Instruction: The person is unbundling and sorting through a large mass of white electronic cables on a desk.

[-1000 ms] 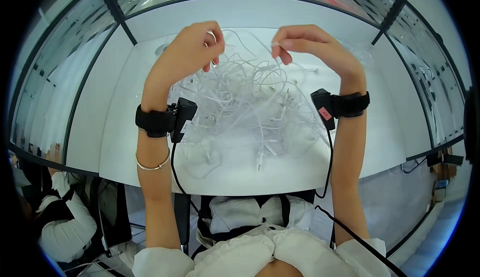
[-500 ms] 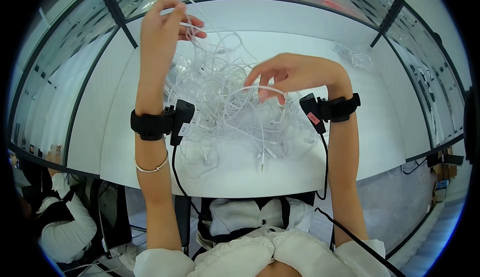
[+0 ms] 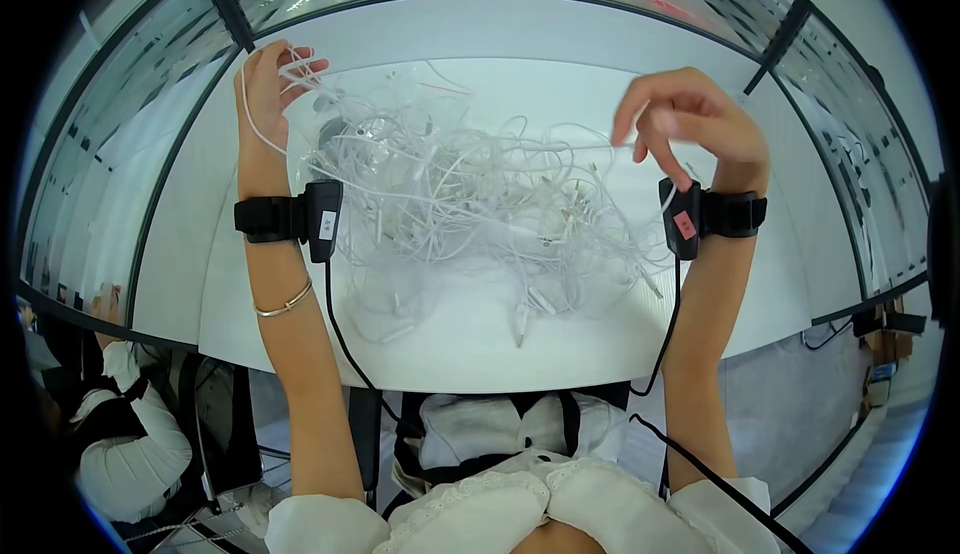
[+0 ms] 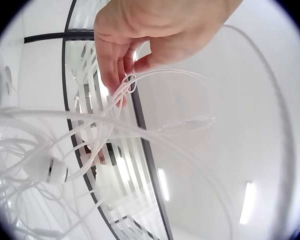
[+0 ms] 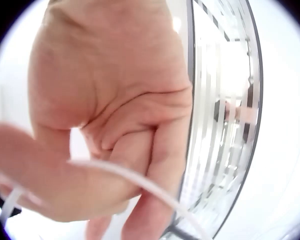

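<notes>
Holding cords point(image 4: 120, 93), the left hand point(image 3: 262, 99) stands well apart from the right hand point(image 3: 708, 114), which pinches a cord point(image 5: 130, 175). Between them the tangle point(image 3: 440, 179) lies on the table point(image 3: 470, 364); untangling seems the present step, and the next pull probably calls for gentleness.

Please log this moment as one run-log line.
left hand: grips white earphone cables | right hand: holds one white cable | cable pile: tangled on white table
</notes>
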Motion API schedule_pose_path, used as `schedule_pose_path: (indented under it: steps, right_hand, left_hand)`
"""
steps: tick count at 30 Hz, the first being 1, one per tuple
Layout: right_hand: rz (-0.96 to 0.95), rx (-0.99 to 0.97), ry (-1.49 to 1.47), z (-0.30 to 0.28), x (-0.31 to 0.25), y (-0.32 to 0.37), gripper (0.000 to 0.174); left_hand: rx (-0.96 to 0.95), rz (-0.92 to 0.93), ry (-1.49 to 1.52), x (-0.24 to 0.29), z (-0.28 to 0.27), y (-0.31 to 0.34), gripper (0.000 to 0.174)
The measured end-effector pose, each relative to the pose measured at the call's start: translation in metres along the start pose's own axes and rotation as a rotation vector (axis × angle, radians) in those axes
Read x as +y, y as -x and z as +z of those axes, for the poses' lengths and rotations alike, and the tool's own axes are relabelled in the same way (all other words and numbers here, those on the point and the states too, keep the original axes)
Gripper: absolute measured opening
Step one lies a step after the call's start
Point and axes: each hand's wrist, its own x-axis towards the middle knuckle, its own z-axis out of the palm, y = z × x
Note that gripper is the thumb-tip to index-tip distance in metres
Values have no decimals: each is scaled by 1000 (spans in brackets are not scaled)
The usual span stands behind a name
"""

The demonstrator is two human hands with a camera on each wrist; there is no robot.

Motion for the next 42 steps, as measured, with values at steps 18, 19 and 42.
schedule_pose_path:
  steps: [18,19,42]
  right_hand:
    - [722,70,421,-10,52,-13,49]
    - [771,90,435,-9,59,-15,47]
    - [-112,304,43,77,20,-89,24]
  left_hand:
    - [-307,-135,-34,38,-28,1,32]
    - [-310,-141,-6,46,-21,7,33]
    - [-665,373,-461,93,96,102,17]
